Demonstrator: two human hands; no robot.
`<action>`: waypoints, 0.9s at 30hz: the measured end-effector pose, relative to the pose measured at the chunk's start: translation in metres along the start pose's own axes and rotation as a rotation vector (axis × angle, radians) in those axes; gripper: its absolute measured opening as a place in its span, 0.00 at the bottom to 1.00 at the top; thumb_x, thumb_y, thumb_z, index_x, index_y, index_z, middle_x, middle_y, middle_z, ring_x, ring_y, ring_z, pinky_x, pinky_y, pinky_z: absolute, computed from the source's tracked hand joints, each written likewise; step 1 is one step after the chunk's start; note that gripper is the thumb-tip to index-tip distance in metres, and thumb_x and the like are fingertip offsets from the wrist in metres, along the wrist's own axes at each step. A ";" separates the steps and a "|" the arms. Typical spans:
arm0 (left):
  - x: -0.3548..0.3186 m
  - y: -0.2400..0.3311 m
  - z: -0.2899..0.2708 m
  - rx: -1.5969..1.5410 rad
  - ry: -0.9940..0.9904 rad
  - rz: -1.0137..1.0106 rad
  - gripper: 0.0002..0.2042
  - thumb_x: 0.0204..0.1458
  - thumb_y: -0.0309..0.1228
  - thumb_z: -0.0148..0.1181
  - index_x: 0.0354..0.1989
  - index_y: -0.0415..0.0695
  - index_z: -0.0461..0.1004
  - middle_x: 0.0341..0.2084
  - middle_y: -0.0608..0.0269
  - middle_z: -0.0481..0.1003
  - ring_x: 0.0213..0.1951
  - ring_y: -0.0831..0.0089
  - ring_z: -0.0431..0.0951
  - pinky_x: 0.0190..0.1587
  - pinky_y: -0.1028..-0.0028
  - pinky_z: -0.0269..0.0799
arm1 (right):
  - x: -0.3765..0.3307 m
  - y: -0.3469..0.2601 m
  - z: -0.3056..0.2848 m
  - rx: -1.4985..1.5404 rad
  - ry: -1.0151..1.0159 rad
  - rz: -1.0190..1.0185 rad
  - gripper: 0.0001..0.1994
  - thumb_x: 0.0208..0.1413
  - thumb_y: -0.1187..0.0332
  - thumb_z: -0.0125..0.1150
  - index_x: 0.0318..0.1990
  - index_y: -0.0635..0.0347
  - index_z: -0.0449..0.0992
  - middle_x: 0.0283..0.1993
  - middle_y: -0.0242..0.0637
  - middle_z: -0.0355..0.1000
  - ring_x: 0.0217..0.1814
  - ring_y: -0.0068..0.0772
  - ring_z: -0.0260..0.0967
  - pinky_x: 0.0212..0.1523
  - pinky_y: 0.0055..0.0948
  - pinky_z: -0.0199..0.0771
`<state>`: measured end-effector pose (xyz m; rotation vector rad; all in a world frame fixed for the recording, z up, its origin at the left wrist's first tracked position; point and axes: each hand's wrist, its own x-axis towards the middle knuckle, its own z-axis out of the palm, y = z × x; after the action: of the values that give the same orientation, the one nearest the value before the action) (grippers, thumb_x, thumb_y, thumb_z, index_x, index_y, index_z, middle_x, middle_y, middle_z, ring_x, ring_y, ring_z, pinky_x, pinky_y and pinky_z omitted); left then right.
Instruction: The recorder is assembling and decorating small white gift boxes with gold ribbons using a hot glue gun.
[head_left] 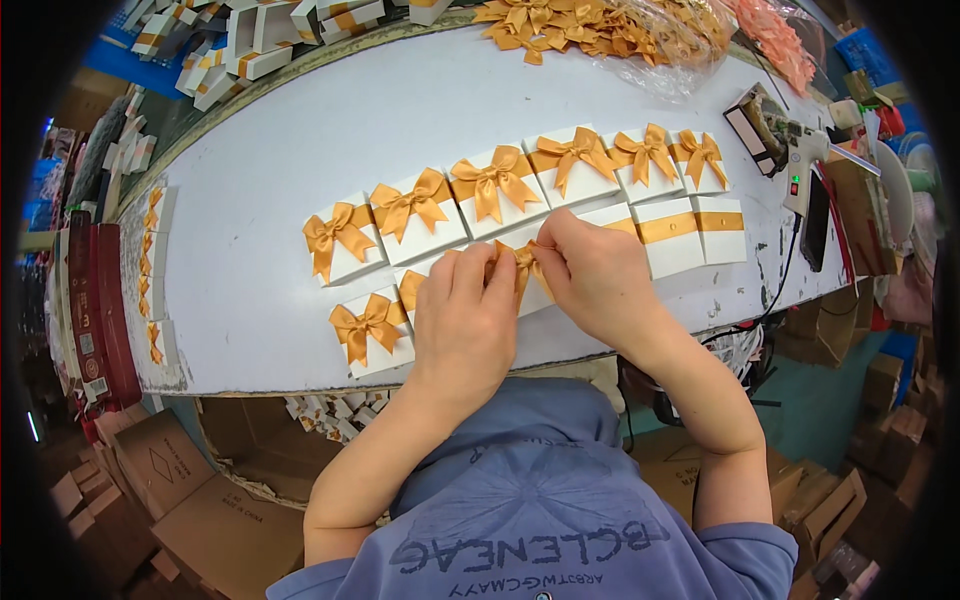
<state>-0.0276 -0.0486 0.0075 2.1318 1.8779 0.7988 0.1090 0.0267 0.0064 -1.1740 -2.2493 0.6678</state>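
Observation:
Two rows of small white gift boxes wrapped with gold satin ribbon stand on the table. Over a front-row box, my left hand [468, 318] and my right hand [604, 280] meet, both closed with fingertips pinching a gold ribbon bow [526, 262] from either side. My hands partly hide the boxes beneath. Left of my left hand, a front-row box carries a finished-looking bow [367, 326]. To the right, two boxes have a plain ribbon band [668, 228] with a small blob on it. The back-row boxes [498, 186] all wear bows.
A pile of loose gold bows [600, 30] lies at the far edge beside clear plastic. At right are a white glue gun [803, 165], its cord and a black phone [816, 222]. More boxes [160, 260] line the left edge; others [270, 30] are heaped far left.

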 end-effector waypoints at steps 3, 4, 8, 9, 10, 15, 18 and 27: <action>0.000 -0.001 0.000 0.157 -0.008 0.053 0.17 0.40 0.23 0.59 0.43 0.41 0.72 0.40 0.60 0.68 0.45 0.64 0.66 0.47 0.65 0.56 | 0.004 0.001 -0.003 -0.089 -0.049 0.011 0.06 0.45 0.73 0.60 0.25 0.61 0.68 0.18 0.40 0.68 0.20 0.37 0.68 0.21 0.30 0.66; 0.000 -0.003 0.001 0.174 -0.025 0.069 0.17 0.41 0.24 0.58 0.43 0.43 0.73 0.39 0.61 0.68 0.46 0.65 0.65 0.48 0.65 0.52 | 0.007 0.002 -0.006 -0.107 -0.073 0.003 0.07 0.44 0.72 0.61 0.25 0.61 0.68 0.17 0.39 0.67 0.20 0.36 0.68 0.21 0.29 0.66; 0.000 -0.006 0.006 0.240 0.019 0.125 0.18 0.41 0.25 0.53 0.44 0.44 0.73 0.38 0.61 0.69 0.45 0.68 0.65 0.45 0.67 0.52 | 0.060 0.024 -0.023 0.029 -0.122 0.137 0.08 0.45 0.69 0.62 0.28 0.62 0.71 0.17 0.36 0.67 0.21 0.34 0.68 0.23 0.27 0.65; -0.001 -0.006 0.006 0.268 0.018 0.141 0.19 0.40 0.25 0.52 0.45 0.45 0.73 0.38 0.61 0.69 0.45 0.68 0.65 0.46 0.67 0.51 | 0.081 0.033 -0.027 0.096 -0.079 0.202 0.08 0.45 0.68 0.62 0.30 0.62 0.72 0.19 0.36 0.68 0.22 0.33 0.68 0.25 0.27 0.65; -0.001 -0.005 0.006 0.297 0.017 0.158 0.19 0.40 0.26 0.52 0.46 0.46 0.73 0.38 0.61 0.69 0.45 0.68 0.65 0.46 0.66 0.51 | 0.101 0.047 -0.026 0.012 -0.019 0.147 0.09 0.46 0.66 0.60 0.33 0.61 0.73 0.22 0.36 0.70 0.26 0.33 0.69 0.27 0.27 0.66; 0.002 -0.004 0.004 0.207 -0.039 0.125 0.19 0.41 0.24 0.55 0.46 0.46 0.73 0.39 0.60 0.69 0.46 0.66 0.65 0.48 0.65 0.49 | 0.180 0.084 -0.001 -0.295 0.037 0.202 0.12 0.45 0.64 0.60 0.36 0.60 0.75 0.31 0.40 0.73 0.35 0.34 0.71 0.36 0.29 0.69; 0.005 -0.003 -0.002 0.194 -0.045 0.123 0.18 0.43 0.24 0.56 0.46 0.45 0.72 0.39 0.59 0.69 0.44 0.65 0.67 0.47 0.66 0.51 | 0.202 0.085 0.010 -0.435 -0.016 0.272 0.12 0.42 0.65 0.61 0.35 0.59 0.76 0.33 0.41 0.74 0.37 0.32 0.72 0.37 0.28 0.70; 0.089 -0.036 -0.014 -0.902 0.248 -0.362 0.19 0.48 0.27 0.58 0.50 0.38 0.66 0.42 0.60 0.69 0.45 0.68 0.69 0.48 0.70 0.65 | 0.134 0.016 0.001 0.689 -0.173 0.353 0.10 0.44 0.66 0.60 0.30 0.65 0.76 0.30 0.35 0.74 0.29 0.20 0.64 0.31 0.22 0.64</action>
<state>-0.0608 0.0406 0.0253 1.1498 1.4784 1.4890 0.0514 0.1479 0.0238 -1.1716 -1.6959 1.5787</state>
